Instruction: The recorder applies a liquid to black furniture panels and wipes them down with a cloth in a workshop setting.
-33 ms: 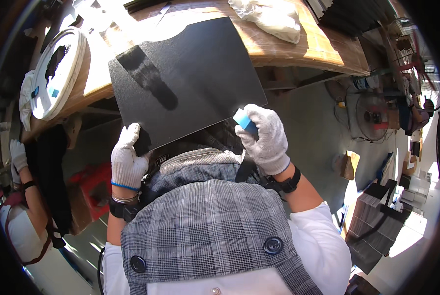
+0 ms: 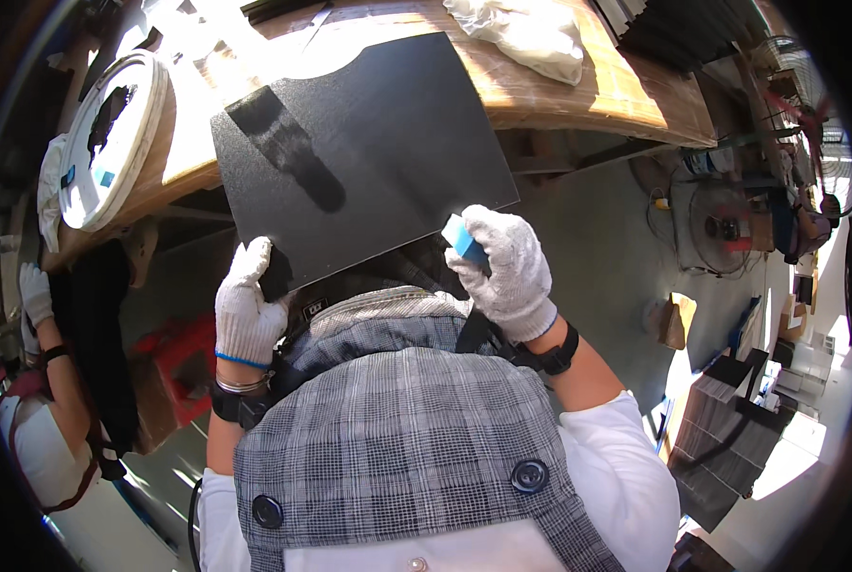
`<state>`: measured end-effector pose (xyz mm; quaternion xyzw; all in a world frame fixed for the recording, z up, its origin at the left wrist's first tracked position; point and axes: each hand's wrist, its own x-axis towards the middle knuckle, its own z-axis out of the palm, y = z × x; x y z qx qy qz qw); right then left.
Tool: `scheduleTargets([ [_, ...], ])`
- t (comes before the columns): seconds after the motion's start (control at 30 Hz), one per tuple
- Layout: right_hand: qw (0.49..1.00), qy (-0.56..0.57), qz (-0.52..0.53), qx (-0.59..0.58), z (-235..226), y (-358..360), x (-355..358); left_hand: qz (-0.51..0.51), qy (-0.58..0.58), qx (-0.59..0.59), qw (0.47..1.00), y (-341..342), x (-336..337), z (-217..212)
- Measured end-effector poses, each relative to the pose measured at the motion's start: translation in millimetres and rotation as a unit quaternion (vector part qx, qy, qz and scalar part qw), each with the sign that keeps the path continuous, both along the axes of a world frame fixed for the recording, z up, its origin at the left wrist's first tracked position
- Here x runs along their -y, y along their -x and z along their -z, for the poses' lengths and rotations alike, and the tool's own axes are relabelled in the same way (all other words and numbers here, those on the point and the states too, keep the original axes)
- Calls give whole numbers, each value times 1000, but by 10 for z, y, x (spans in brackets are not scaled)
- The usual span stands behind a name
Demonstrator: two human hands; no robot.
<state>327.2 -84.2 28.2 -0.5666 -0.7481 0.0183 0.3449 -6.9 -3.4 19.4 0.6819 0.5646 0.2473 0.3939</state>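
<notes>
One black panel [image 2: 378,143] partly hides table edge [image 2: 617,122]; white bundle [image 2: 531,38] beyond

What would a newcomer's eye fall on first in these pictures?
Probably the large black panel at upper centre, held at its near left corner by the gloved left hand. Next, the bright blue block in the gloved right hand, by the panel's near right corner. The round white lid-like piece at upper left also stands out.
</notes>
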Motion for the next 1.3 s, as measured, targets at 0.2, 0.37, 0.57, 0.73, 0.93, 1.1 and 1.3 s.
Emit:
scheduleTargets([
  [0.2, 973, -64, 203, 91, -71, -471, 9, -183, 302, 522, 776, 26, -84, 140],
  [0.37, 988, -34, 148, -19, -15, -530, 61, -215, 315, 536, 753, 15, -74, 124],
  [0.57, 999, -15, -33, -3, -4, 93, -74, -115, 193, 367, 903, -13, -47, 97],
  [0.73, 998, -26, -18, 52, -295, -106, -137, 21, 3, 13, 1000, 62, -47, 144],
  [0.93, 995, 2, -93, 43, -248, 275, -251, -50, 171, 308, 934, 75, -55, 249],
  [1.1, 978, 36, -187, 88, -266, 428, -322, 41, 49, 154, 986, 113, -41, 216],
  [1.3, 984, -23, -137, 110, -385, 30, -268, -65, 286, 511, 808, 68, -92, 77],
])
